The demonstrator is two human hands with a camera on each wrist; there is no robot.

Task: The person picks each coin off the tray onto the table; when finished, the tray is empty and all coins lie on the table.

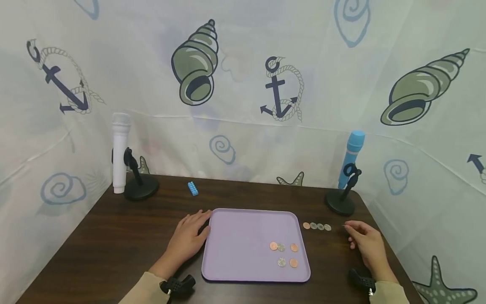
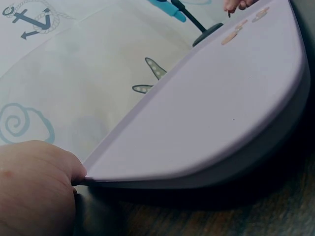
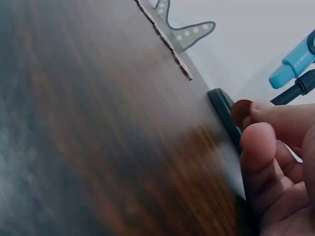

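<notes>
The right hand (image 1: 366, 242) pinches a copper coin (image 3: 241, 112) at its fingertips, plain only in the right wrist view; the head view shows just a sliver. It hovers over the table (image 1: 114, 236), right of a coin row (image 1: 317, 226). The left hand (image 1: 187, 238) rests flat, fingers relaxed, against the lilac tray (image 1: 243, 236).

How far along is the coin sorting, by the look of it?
Five coins already lie on the lavender tray. The right hand pinches a copper coin above the table, while the left hand rests against the tray's edge. Four coins in a row wait beside the tray.
</notes>
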